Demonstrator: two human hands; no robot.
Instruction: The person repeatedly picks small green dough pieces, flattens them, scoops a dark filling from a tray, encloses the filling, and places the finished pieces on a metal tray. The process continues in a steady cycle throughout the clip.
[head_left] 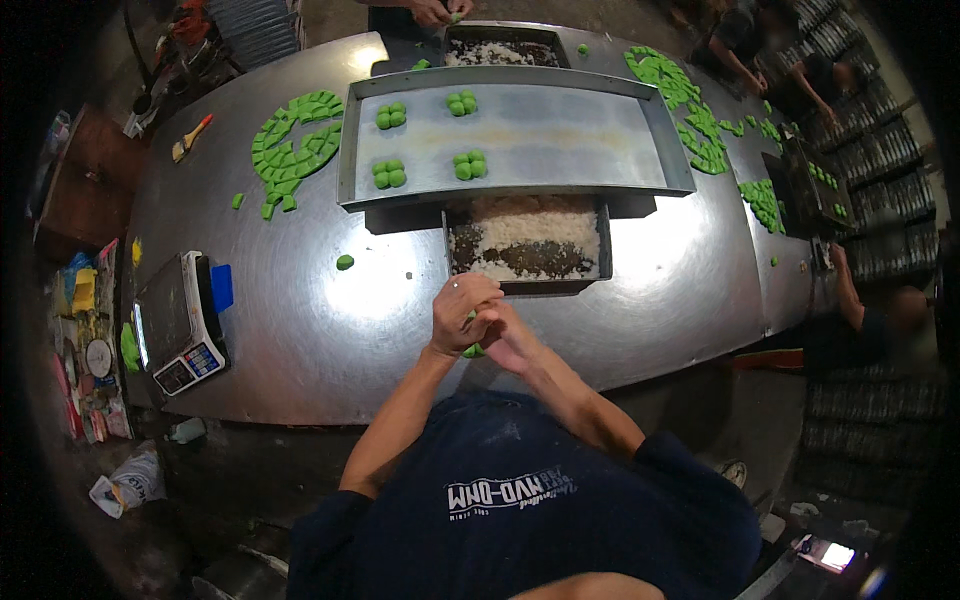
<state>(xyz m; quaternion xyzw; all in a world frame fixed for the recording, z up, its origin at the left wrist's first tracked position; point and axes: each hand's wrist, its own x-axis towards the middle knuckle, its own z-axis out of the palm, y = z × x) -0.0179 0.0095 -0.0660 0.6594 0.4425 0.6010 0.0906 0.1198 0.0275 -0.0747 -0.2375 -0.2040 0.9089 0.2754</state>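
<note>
— Where were the hands held?
— Together, over the middle of the surface's (285, 365) near edge. The left hand (463, 303) was curled, and a green lump (472, 315) was partly shown between it and the right hand (509, 338); whether the lump was also pinched by the right fingertips could not be told.
— And how was the lump turned?
— No long axis could be made out, since it was mostly covered by the fingers. Just below the hands, toward the near edge, a second green piece (474, 351) was glimpsed.
— Which relation was judged to matter most?
— The lump's to the low box (560, 287), which was set just beyond the hands and slightly rightward. Its long axis was laid left to right, and it was approached more closely by the left hand; whether its near wall was touched could not be judged.
— And farther off?
— The box's far part was overhung by a long tray (570, 140), in whose left half four clusters of green balls (469, 165) were grouped.
</note>
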